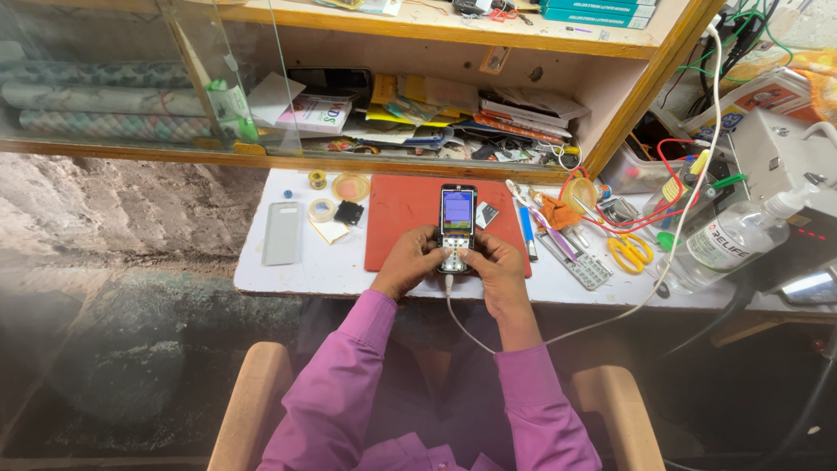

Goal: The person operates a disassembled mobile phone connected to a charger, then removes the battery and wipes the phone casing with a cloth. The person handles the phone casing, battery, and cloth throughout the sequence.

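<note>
Being gripped by the left hand (408, 262) and right hand (493, 262), fingers curled round it, the lit keypad phone (457, 225) on its white cable (558, 336) is seemingly being tested; steady thumb presses are called for next.

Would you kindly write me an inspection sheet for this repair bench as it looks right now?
Surface: white table with red mat.
Job's things: keypad phone, screen lit, upright on the mat.
Clutter: yellow scissors, tape roll, grey phone case, clear bottle.
Hands: left hand and right hand both grip the phone's lower end.
Cables: white cable plugged into the phone's base.
Surroundings: wooden shelf crammed with papers.
</note>
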